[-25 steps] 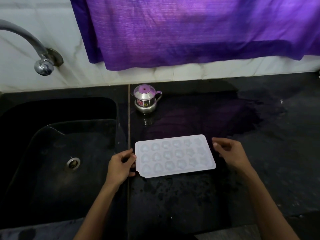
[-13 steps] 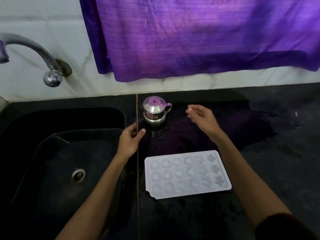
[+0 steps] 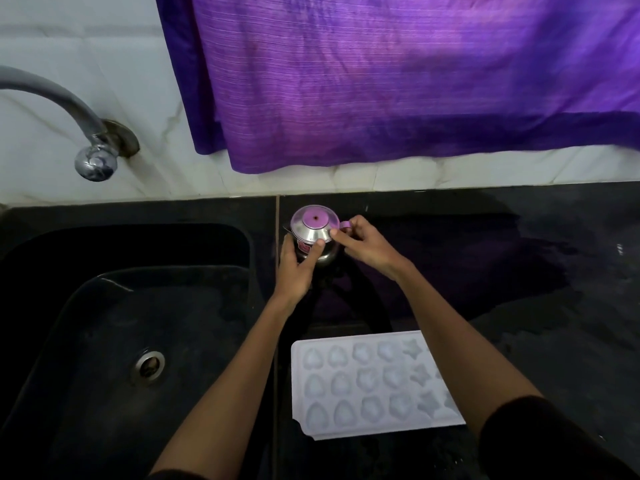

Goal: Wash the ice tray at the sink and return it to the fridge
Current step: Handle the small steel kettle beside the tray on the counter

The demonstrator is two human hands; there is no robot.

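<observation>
Both hands on pot (image 3: 313, 233) at 12 o'clock: left hand (image 3: 294, 268) cups body, right hand (image 3: 363, 245) pinches handle (counter (image 3: 519, 271) wet); slip risk, spill onto tray (image 3: 374, 382) at 6

Steel pot (image 3: 313, 233) (purple lid), purple curtain (image 3: 398, 74).

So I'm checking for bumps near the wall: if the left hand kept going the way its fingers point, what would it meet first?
The left hand already touches the small steel pot with the purple lid; behind the pot, probably the white tiled wall.
</observation>
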